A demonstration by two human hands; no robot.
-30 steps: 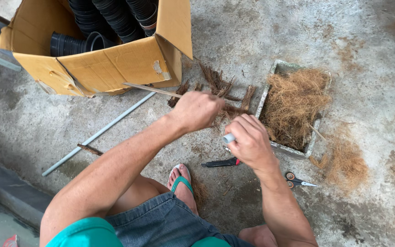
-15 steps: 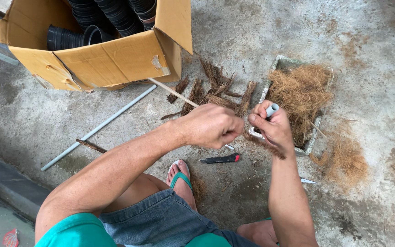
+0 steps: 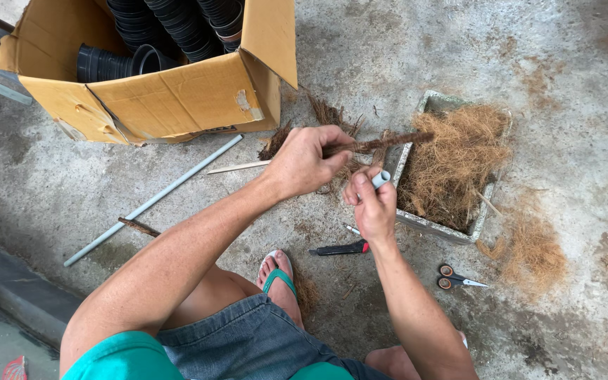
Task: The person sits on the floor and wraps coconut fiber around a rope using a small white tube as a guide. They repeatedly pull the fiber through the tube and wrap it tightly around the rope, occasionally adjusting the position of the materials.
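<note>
My left hand [image 3: 307, 162] grips a thin stick wrapped in brown coconut fibre [image 3: 381, 143], held level above the concrete floor. Just below it, my right hand [image 3: 372, 207] is closed around a short grey tube [image 3: 381, 178] that points up toward the stick. The stick's far end reaches over a grey rectangular tray [image 3: 436, 229] heaped with loose brown fibre [image 3: 455, 158]. More fibre-wrapped sticks [image 3: 328, 116] lie on the floor behind my hands.
A cardboard box [image 3: 177, 98] of stacked black plastic pots [image 3: 170, 24] stands at the upper left. A long grey pipe [image 3: 153, 200] and a bare wooden stick [image 3: 237, 167] lie on the floor. A black-and-red cutter [image 3: 339, 248] and small scissors [image 3: 459, 279] lie near my sandalled foot [image 3: 279, 281].
Both hands have risen from near the floor. My left hand now holds the fibre stick level over the tray's edge, and my right hand has come back under it with the grey tube.
</note>
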